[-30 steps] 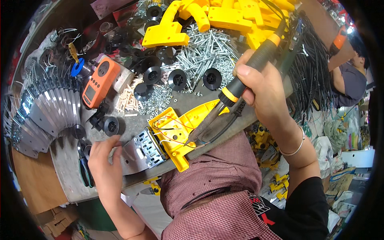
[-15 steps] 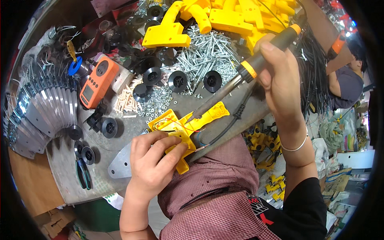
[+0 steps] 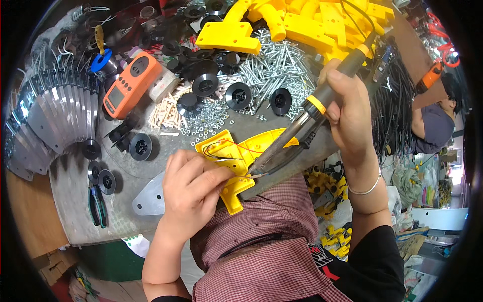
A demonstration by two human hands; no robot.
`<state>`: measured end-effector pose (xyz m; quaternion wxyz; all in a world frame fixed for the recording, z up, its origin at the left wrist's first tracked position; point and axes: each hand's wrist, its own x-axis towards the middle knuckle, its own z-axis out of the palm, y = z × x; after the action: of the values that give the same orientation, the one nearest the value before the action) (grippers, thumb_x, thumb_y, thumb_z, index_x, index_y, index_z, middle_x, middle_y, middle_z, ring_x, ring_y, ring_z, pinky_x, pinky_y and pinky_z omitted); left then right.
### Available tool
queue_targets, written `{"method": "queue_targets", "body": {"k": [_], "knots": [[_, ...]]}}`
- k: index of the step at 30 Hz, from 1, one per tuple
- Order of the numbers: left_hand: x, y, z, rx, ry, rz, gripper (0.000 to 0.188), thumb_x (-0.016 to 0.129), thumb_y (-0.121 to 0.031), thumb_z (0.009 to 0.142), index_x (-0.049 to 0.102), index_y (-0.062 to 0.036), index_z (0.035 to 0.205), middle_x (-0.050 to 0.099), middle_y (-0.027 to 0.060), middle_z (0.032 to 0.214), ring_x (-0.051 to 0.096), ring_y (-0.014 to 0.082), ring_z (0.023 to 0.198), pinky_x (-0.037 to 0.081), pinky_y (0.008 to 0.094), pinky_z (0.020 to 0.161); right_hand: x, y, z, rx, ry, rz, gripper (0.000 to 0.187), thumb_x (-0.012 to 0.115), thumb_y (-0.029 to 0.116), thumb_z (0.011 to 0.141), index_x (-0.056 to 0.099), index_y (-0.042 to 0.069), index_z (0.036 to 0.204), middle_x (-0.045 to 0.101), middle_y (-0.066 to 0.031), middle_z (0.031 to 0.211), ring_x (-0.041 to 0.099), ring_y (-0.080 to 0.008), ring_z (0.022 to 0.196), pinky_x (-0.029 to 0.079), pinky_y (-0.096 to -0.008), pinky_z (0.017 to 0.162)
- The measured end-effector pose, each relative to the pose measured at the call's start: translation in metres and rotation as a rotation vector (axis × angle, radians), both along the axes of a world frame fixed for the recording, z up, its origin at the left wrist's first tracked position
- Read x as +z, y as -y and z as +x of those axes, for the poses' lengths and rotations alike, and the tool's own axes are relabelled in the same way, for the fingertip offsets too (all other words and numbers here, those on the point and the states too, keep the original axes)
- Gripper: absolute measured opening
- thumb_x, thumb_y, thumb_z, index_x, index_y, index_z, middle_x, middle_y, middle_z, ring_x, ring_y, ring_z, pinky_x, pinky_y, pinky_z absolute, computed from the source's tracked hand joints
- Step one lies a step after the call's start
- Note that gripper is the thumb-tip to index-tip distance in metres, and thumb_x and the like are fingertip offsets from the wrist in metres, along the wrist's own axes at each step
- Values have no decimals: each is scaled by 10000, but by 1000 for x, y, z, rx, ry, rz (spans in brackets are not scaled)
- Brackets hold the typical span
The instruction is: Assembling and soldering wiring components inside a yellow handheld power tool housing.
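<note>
Yellow plastic housing [image 3: 229, 161] with red and black wires lies at the tabletop's [image 3: 75, 201] near edge, about six o'clock from the screw heap [image 3: 274, 73]. Half a second ago the left hand [image 3: 193, 189] had only just landed on it; now its fingers are clamped on the part and pinch a wire end. The right hand [image 3: 347, 108], fingers wrapped tight around the soldering iron [image 3: 307, 126], has brought the tip down from two o'clock to meet that wire, so the joint looks about to be heated.

In view: one orange multimeter [image 3: 132, 84] at ten o'clock, one pair of green-handled pliers [image 3: 96, 205] at eight o'clock, one bare metal plate [image 3: 150, 199] beside the left wrist, roughly a dozen black spools, and one fan of metal blades at nine o'clock.
</note>
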<state>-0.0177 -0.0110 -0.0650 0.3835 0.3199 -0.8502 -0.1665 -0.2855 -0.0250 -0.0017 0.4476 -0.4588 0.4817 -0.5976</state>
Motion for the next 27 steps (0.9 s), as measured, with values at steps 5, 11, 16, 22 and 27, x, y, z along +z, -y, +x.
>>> {"method": "queue_targets", "body": {"k": [5, 11, 16, 22, 27], "knots": [[4, -2, -2, 62, -122, 152, 154, 741, 5, 665, 678, -52, 793, 640, 56, 756, 560, 260, 752, 464, 352, 694, 1, -2, 5, -23, -4, -2, 181, 591, 231, 925, 563, 55, 890, 501, 27, 696, 370, -9, 513, 258, -170, 444], [5, -3, -2, 90, -156, 279, 142, 733, 17, 654, 650, -1, 767, 645, 67, 760, 576, 238, 783, 453, 328, 722, -4, 2, 7, 8, 40, -5, 174, 599, 232, 925, 557, 64, 909, 505, 28, 700, 371, -12, 513, 263, -176, 441], [4, -2, 0, 84, -198, 359, 123, 743, 1, 684, 658, 1, 772, 662, 63, 780, 582, 219, 797, 453, 319, 746, -4, 5, 15, 10, 49, 27, 160, 604, 220, 925, 551, 69, 923, 501, 32, 705, 364, -15, 506, 262, -180, 436], [2, -3, 4, 74, -245, 470, 115, 755, -11, 706, 684, 0, 796, 679, 61, 809, 589, 205, 824, 459, 316, 766, -7, 11, 23, -5, 59, 57, 163, 612, 215, 922, 539, 72, 943, 500, 31, 720, 362, -18, 514, 264, -182, 439], [1, -4, 5, 87, -264, 535, 119, 760, -19, 713, 698, -1, 812, 681, 63, 818, 588, 203, 835, 461, 317, 772, -9, 13, 24, 7, 45, 79, 170, 610, 218, 926, 531, 69, 944, 491, 30, 722, 353, -19, 514, 261, -186, 440]]}}
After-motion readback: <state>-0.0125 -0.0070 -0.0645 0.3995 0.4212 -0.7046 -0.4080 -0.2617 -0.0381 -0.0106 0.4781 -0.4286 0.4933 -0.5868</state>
